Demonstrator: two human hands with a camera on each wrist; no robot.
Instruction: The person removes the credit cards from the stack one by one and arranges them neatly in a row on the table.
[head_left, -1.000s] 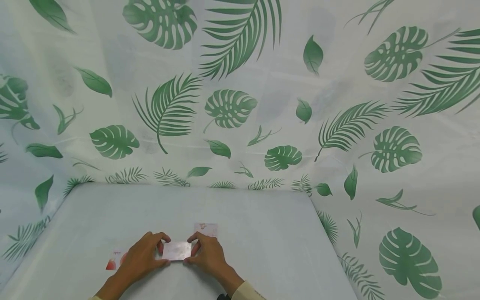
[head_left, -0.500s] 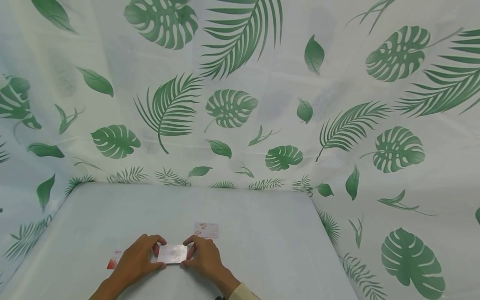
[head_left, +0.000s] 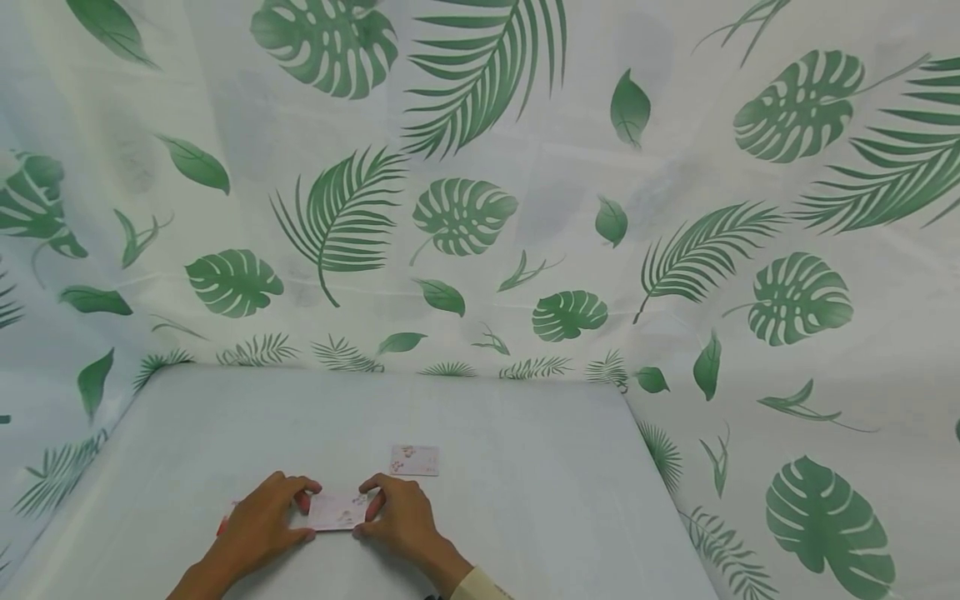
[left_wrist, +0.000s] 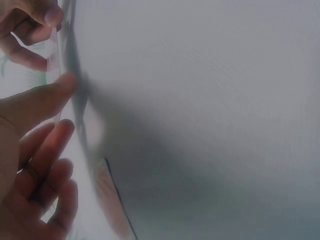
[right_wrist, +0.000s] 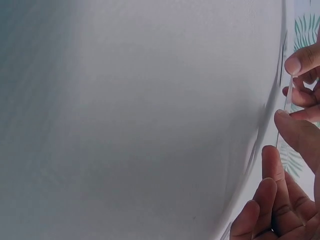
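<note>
A pale pink card [head_left: 337,512] with small reddish prints is held between both hands, raised over the white table. My left hand [head_left: 264,518] pinches its left end between thumb and fingers. The right end is pinched the same way by my right hand [head_left: 405,515]. Both wrist views show the card edge-on, as a thin strip [left_wrist: 53,55] between the two hands. A second pink-and-white card [head_left: 415,460] lies flat just beyond the right hand. Mostly hidden behind the left hand, a card with red print [head_left: 222,526] lies on the table; its edge shows in the left wrist view [left_wrist: 113,202].
The white table [head_left: 525,483] spreads around the hands and meets a white cloth backdrop [head_left: 480,292] printed with green leaves at its far and side edges. A beige sleeve [head_left: 480,586] covers the right forearm.
Both hands have moved slightly left and toward the body with the card. Its face went from shiny and washed out to showing its print. The left hand now hides more of the red-printed card.
</note>
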